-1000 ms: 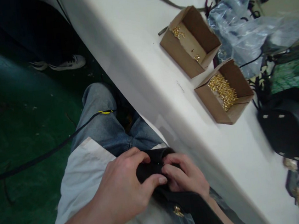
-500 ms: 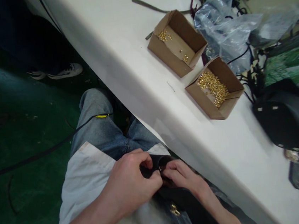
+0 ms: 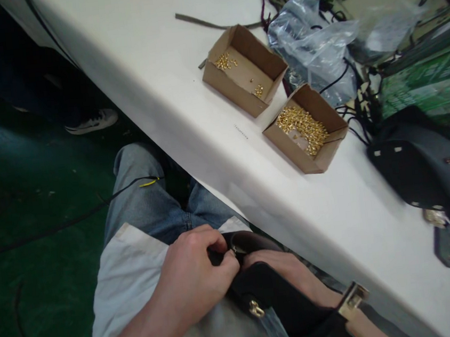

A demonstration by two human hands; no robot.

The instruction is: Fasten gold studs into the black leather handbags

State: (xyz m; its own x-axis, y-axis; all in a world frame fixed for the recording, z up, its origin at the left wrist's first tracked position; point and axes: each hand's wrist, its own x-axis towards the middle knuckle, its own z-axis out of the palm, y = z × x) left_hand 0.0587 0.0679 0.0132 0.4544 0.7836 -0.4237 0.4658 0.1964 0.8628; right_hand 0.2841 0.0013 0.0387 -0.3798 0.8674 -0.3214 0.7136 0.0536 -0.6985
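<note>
A black handbag (image 3: 276, 292) lies in my lap, with a gold clasp (image 3: 256, 308) on its front and a gold metal fitting (image 3: 353, 298) nearer my right forearm. My left hand (image 3: 197, 268) is closed on the bag's edge, thumb and forefinger pinching it beside a small metal piece at the opening. My right hand (image 3: 279, 267) reaches into the bag's mouth. The bag's black wall hides its fingertips, and what they touch cannot be seen.
Two cardboard boxes, one (image 3: 237, 95) with few gold studs and one (image 3: 307, 152) with many, stand on the white table (image 3: 186, 108). Clear plastic bags (image 3: 312, 41) and another black bag (image 3: 421, 161) lie beyond. A black cable (image 3: 74, 224) crosses on the left. Another person's shoe (image 3: 93, 121) shows.
My right hand has gone deeper into the bag, and its fingertips are now hidden. The gold fitting has come into view by my right forearm. My left hand keeps its pinch. The view has shifted.
</note>
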